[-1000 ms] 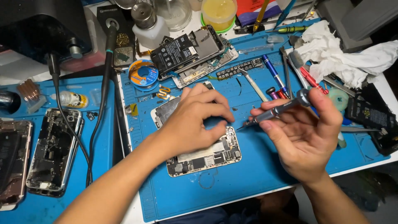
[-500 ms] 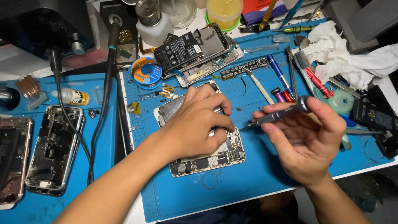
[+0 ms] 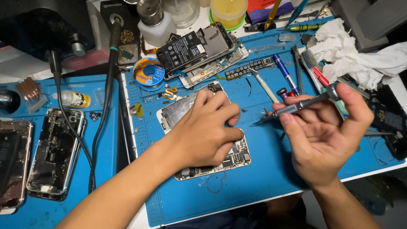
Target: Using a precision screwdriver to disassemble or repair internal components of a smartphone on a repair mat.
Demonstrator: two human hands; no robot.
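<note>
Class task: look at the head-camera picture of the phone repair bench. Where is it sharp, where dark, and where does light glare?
Head view: left hand and opened phone sharp; blue mat evenly lit; black device top left in shadow; white cloth bright, nearly washed out.

An opened phone (image 3: 237,157) lies on the mat (image 3: 263,186) under the left hand (image 3: 203,131); the right hand (image 3: 326,135), just right, holds a screwdriver (image 3: 296,106). Behind sits another phone (image 3: 199,53) (possibly several stacked parts). Two more phones (image 3: 55,152) lie far left.
</note>
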